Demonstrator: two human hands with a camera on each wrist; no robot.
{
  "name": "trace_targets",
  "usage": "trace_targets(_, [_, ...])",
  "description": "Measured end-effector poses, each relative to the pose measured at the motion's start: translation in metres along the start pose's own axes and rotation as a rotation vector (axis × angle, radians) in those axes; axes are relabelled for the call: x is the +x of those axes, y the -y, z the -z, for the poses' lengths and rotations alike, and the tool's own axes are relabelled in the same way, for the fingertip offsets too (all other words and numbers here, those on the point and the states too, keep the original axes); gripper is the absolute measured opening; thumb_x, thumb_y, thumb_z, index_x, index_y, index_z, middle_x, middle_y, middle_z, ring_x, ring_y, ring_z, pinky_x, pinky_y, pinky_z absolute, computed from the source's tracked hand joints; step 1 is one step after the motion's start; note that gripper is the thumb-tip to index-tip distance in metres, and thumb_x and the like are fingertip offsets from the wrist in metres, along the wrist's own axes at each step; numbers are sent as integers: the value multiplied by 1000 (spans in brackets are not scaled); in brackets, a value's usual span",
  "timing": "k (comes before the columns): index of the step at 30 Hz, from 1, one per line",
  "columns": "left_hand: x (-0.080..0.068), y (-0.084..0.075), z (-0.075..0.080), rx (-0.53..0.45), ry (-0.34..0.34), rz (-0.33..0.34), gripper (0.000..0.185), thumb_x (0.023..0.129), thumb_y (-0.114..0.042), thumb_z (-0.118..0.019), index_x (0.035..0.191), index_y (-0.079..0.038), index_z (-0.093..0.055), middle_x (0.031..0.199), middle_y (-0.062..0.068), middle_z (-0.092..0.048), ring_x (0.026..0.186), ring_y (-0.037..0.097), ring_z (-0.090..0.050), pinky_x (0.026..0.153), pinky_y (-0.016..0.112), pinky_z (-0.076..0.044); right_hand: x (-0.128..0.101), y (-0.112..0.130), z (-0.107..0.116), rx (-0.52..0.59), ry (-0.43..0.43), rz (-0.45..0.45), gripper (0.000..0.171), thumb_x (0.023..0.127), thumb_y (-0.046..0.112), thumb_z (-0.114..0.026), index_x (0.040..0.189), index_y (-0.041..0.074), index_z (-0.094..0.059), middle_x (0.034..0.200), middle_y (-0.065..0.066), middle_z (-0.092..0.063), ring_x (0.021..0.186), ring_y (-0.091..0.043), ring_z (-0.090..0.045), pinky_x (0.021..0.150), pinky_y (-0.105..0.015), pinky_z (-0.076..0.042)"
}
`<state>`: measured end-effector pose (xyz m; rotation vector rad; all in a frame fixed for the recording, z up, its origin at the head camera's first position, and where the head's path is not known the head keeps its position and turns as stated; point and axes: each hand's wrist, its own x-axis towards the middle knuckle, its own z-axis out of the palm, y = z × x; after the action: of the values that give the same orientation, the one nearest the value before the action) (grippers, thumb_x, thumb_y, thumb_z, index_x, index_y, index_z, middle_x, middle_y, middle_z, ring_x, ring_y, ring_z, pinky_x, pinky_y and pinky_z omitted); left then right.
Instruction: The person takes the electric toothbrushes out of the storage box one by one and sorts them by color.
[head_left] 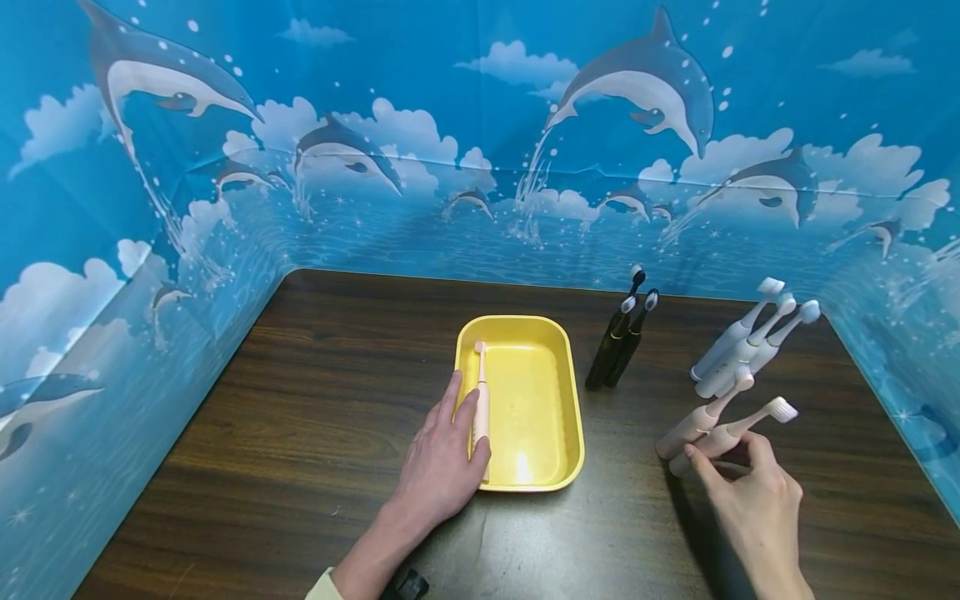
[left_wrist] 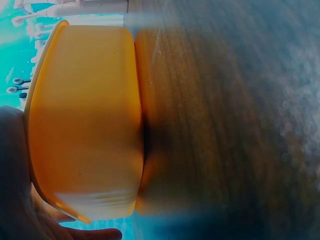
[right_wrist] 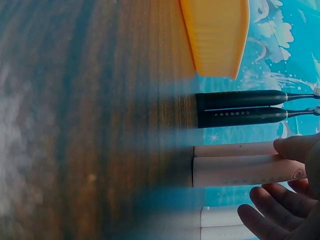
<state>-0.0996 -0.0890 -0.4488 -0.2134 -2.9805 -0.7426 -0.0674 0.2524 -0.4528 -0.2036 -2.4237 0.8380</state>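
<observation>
A pale pink electric toothbrush [head_left: 482, 412] lies along the left side inside a yellow tray [head_left: 576, 433], its head towards the back. My left hand [head_left: 450, 458] rests over the tray's left rim with fingers extended, partly covering that brush's handle. At the right, my right hand [head_left: 761, 492] pinches a second pink electric toothbrush [head_left: 720, 440] between thumb and fingers. This one stands upright, its base at the tabletop in the right wrist view. Another pink electric toothbrush [head_left: 686, 429] stands close behind it, on its left.
Several white electric toothbrushes [head_left: 738, 354] stand grouped behind the pink ones. Black electric toothbrushes [head_left: 618, 346] stand between them and the tray. The dark wooden table [head_left: 300, 400] is bordered by a blue dolphin-print sheet [head_left: 420, 225]. A small black object [head_left: 412, 583] shows near the left wrist.
</observation>
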Motion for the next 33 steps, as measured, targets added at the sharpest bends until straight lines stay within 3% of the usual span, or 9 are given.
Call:
trace_targets(3, [0,0,0,0,3,1,61,95,-30,-61,151,-10,-50,169,9,-20,140,38,-44,100,61,-46,-1,0,0,4,-22,19,50,70,3,-92,108,-7,-62,91,-26,-73,76,-42,-72,65,0,-35])
trace_targets(6, [0,0,1,-3,3,0,61,95,-29,-60,151,-10,-50,169,8,-20,141,38,-43,101,61,-45,-2,0,-1,15,-52,43,51,68,3,-93,107,-8,-63,91,-24,-73,76,-3,-69,69,0,-36])
trace_targets(8, [0,0,1,-4,3,-3,60,95,-29,-60,151,-10,-50,169,9,-20,141,38,-43,101,61,-45,-2,0,-1,27,-59,51,51,67,2,-93,108,-7,-63,91,-23,-73,81,20,-55,69,0,-37])
trace_targets(10, [-1,0,1,-4,2,-5,60,95,-29,-60,151,-10,-50,169,9,-21,140,38,-43,101,61,-45,-2,0,-1,48,-56,47,52,68,1,-93,109,-8,-62,91,-24,-73,84,32,-40,69,0,-38])
trace_targets(11, [-1,0,0,-4,1,-6,60,95,-29,-60,151,-10,-50,169,9,-21,140,38,-43,101,61,-45,-2,1,-1,57,-52,45,52,68,0,-92,110,-7,-62,92,-24,-73,84,33,-39,68,0,-39])
trace_targets(20, [0,1,1,-6,-5,-7,60,95,-29,-60,151,-11,-50,169,9,-22,140,38,-44,101,61,-45,-2,7,3,80,-72,11,64,68,1,-93,121,-7,-59,101,-22,-71,86,30,-43,73,1,-37])
trace_targets(23, [0,1,1,-3,-3,-8,60,95,-29,-60,151,-11,-50,169,9,-22,140,38,-44,101,61,-45,-4,11,5,112,-145,-20,71,68,0,-92,130,-7,-57,113,-6,-67,93,23,-48,79,-1,-39])
trace_targets(28, [0,1,0,-4,-11,-16,60,94,-29,-60,151,-10,-51,168,9,-23,139,38,-44,101,61,-45,-3,20,15,293,-376,-85,75,76,9,-88,140,-1,-50,127,16,-50,111,-1,-56,96,-16,-43])
trace_targets(33, [1,2,0,-5,-31,-42,59,94,-27,-61,149,-8,-52,167,11,-24,138,39,-46,99,61,-46,6,47,31,703,-713,-102,74,69,16,-93,125,-5,-50,124,-8,-53,115,-19,-53,105,-29,-36])
